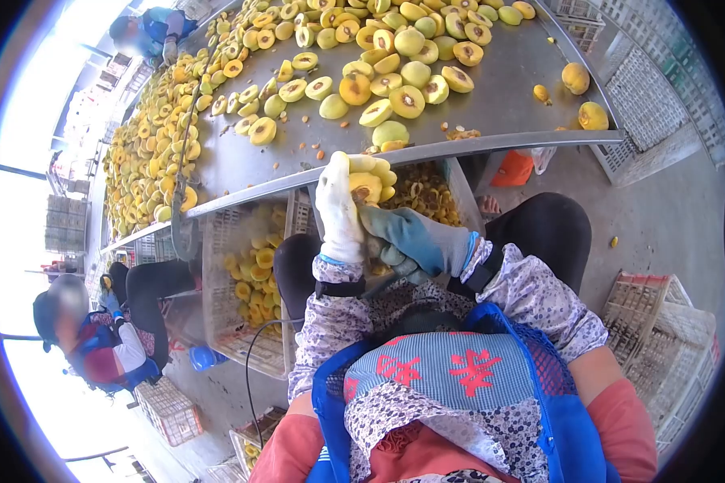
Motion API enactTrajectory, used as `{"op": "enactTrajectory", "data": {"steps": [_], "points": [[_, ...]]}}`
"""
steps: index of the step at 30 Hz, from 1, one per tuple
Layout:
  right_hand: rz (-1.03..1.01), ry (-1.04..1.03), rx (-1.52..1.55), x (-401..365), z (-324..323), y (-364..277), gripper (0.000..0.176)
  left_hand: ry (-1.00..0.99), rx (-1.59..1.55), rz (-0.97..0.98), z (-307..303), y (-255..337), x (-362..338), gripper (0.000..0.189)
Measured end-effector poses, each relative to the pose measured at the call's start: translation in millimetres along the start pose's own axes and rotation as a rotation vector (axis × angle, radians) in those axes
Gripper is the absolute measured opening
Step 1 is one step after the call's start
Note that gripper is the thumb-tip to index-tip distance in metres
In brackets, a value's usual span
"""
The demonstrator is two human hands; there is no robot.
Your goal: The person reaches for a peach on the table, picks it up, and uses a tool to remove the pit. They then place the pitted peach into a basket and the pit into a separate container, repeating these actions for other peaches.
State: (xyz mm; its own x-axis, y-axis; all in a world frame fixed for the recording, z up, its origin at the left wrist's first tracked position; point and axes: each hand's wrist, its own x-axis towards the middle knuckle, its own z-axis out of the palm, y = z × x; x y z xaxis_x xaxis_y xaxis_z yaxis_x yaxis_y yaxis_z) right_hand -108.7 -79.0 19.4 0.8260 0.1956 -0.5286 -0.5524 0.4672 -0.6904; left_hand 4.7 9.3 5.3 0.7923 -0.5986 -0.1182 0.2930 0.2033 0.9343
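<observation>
My left hand [340,213], in a white glove with yellowish fingers, is raised just below the front edge of a metal table [491,145]. Its fingers curl around a cut yellow peach half [366,190], the brown centre facing up. Close against it is my right hand [417,239] in a grey-blue glove, fingers bent and pressed together near the fruit. Whatever the right fingers grip is hidden. Many halved peaches [407,101] lie on the table beyond my hands, several with brown pits showing.
Under the table stand a crate of yellow peach halves [256,278] and a bin of brownish scraps [427,193]. Stacked plastic crates [644,322] are at my right. A seated co-worker [97,338] is at left; another person [149,34] is at the far end.
</observation>
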Motion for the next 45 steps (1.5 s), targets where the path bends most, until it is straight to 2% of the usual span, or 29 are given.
{"op": "enactTrajectory", "data": {"steps": [2,4,6,8,9,11,12,14,16,17,18,20,22,23,24,26,27,28,30,32,33,34,35,37,38,40,42,44,45], "points": [[0.069,-0.109,0.141,8.7,-9.2,7.8,0.055,-0.012,-0.079,-0.004,-2.3,-2.2,-1.6,0.038],[0.008,-0.31,0.255,18.0,-15.8,12.5,0.052,-0.002,-0.27,-0.186,-2.1,-0.5,3.4,0.034],[0.005,-0.292,0.21,14.5,-12.7,5.8,0.051,0.006,-0.281,-0.19,2.3,4.8,1.9,0.031],[-0.03,-0.003,-0.213,8.0,-2.9,-2.2,0.046,0.165,-0.309,-0.19,9.9,12.5,-5.0,0.029],[-0.032,-0.009,-0.213,13.9,-4.5,2.7,0.046,0.169,-0.304,-0.187,6.3,13.4,-3.3,0.029],[-0.537,0.045,-0.788,31.4,-12.1,21.6,0.05,0.097,-0.519,-0.163,-11.3,12.8,4.2,0.02],[-0.542,0.041,-0.788,34.5,-14.0,28.5,0.05,0.013,-0.521,-0.099,-30.2,9.5,10.8,0.021],[-0.416,0.248,-0.903,32.5,-15.4,38.3,0.049,0.123,-0.529,0.002,-50.9,23.1,9.2,0.024],[-0.37,0.266,-0.927,24.4,-22.6,35.4,0.044,0.316,-0.309,0.092,-70.5,47.6,-0.1,0.028],[-0.293,0.388,-1.064,24.0,-25.3,34.3,0.044,0.362,-0.262,0.138,-88.5,55.1,-3.1,0.036],[-0.212,0.51,-1.195,24.0,-26.9,34.1,0.044,0.329,-0.009,0.236,-119.8,54.6,-1.2,0.039],[-0.327,0.525,-1.125,31.2,-20.8,37.9,0.04,0.458,-0.133,0.198,-121.6,70.3,-6.4,0.042],[-0.494,0.242,-0.582,43.2,-6.2,38.4,0.036,0.416,-0.092,0.18,-100.0,65.1,-12.5,0.043],[-0.411,0.157,-0.339,34.7,9.6,27.5,0.037,0.367,-0.109,0.175,-82.5,58.5,-14.9,0.044],[-0.409,0.162,-0.34,37.2,14.9,27.4,0.037,0.301,0.04,0.268,-70.6,46.8,-14.5,0.041],[-0.634,0.178,-0.433,41.6,16.6,29.6,0.045,0.18,0.085,0.26,-45.6,34.7,-17.9,0.04],[-0.65,0.212,-0.489,48.5,12.9,32.6,0.046,0.171,0.08,0.251,-33.3,30.9,-18.1,0.04],[-0.644,0.223,-0.488,47.6,11.3,31.2,0.046,0.173,0.055,0.215,-22.0,27.9,-18.8,0.038],[-0.605,0.347,-0.782,43.1,9.0,27.0,0.033,0.172,0.027,0.176,-12.8,25.9,-17.1,0.037],[-0.599,0.368,-0.785,31.0,6.0,22.4,0.032,0.113,0.102,0.151,-10.0,25.5,-14.3,0.036],[-0.544,0.439,-0.948,22.4,4.5,17.9,0.033,0.111,0.101,0.149,-10.4,22.3,-13.3,0.036],[-0.485,0.51,-1.109,17.0,1.4,15.5,0.034,0.126,0.16,0.238,-11.5,18.4,-11.7,0.035],[-0.485,0.514,-1.107,15.1,-3.4,15.1,0.034,0.141,0.219,0.329,-12.3,16.3,-10.3,0.034],[-0.298,0.632,-1.213,11.2,-13.3,15.8,0.025,0.176,0.324,0.416,-19.7,23.6,-8.7,0.032],[-0.298,0.631,-1.212,12.1,-18.7,22.6,0.025,0.214,0.428,0.503,-27.1,30.6,-8.3,0.031],[-0.514,0.725,-1.184,16.8,-30.0,35.5,0.031,0.298,0.45,0.426,-59.1,51.9,-10.9,0.028],[-0.467,0.739,-1.183,9.6,-24.7,25.8,0.031,0.449,0.989,0.441,-135.3,61.2,3.2,0.031],[-0.376,0.71,-1.184,7.5,-22.7,23.6,0.031,0.814,1.779,0.429,-152.6,72.4,-3.6,0.037],[-0.445,0.679,-1.059,16.1,-26.1,31.2,0.029,0.784,1.643,0.46,-150.9,76.9,0.8,0.043]]}}
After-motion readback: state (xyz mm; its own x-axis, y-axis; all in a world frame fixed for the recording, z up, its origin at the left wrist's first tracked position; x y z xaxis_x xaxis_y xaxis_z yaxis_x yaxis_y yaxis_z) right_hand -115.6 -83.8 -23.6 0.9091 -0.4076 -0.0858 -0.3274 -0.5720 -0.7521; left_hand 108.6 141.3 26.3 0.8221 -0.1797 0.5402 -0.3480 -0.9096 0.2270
